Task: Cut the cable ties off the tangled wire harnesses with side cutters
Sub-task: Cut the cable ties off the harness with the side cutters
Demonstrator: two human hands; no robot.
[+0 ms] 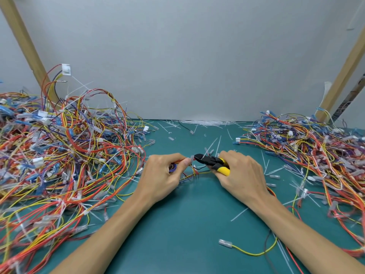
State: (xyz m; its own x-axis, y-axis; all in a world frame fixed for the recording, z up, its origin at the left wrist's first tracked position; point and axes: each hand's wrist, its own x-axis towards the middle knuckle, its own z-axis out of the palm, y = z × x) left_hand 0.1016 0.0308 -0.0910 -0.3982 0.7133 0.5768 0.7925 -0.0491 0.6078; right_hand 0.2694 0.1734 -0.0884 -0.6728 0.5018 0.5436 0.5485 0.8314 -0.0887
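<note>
A teal mat covers the bench and meets a plain grey wall toward 12 o'clock. A slanted wooden post leans at 10 o'clock. A second post leans at 2 o'clock.

Bright even light, soft shadows, wide-angle bowing at edges.

Matt green mat; side cutters with glossy yellow-black plastic handles; smooth plastic-coated wires.
</note>
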